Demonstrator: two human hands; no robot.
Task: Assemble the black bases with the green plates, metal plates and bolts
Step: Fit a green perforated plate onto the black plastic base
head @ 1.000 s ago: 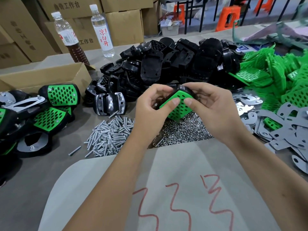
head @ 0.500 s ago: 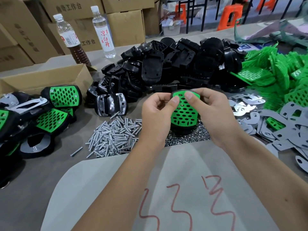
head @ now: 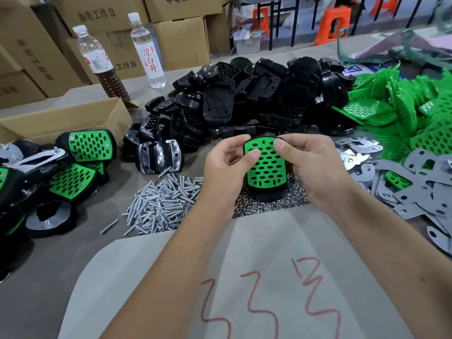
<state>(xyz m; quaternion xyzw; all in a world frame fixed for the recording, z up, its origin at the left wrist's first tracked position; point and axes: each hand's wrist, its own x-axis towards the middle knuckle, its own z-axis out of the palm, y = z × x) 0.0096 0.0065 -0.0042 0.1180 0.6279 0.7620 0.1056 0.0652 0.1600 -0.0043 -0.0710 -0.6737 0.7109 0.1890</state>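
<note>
The fingers of the left hand (head: 226,167) and right hand (head: 310,165) were curled around one black base (head: 265,195), both thumbs pressing the green plate (head: 265,165) seated on its face. The base's body was largely hidden behind the plate and palms. It was held above the nuts (head: 269,204), beside the bolts (head: 161,204). Compared with half a second before, the assembly appeared similarly upright and the grip unchanged. Loose black bases (head: 244,99) were heaped behind, green plates (head: 415,113) and metal plates (head: 415,187) at right, uncountable and cut off at the frame edge. Finished units (head: 88,145) lay left, partly cropped. Two bottles (head: 146,47) stood on the desk (head: 49,265).
</note>
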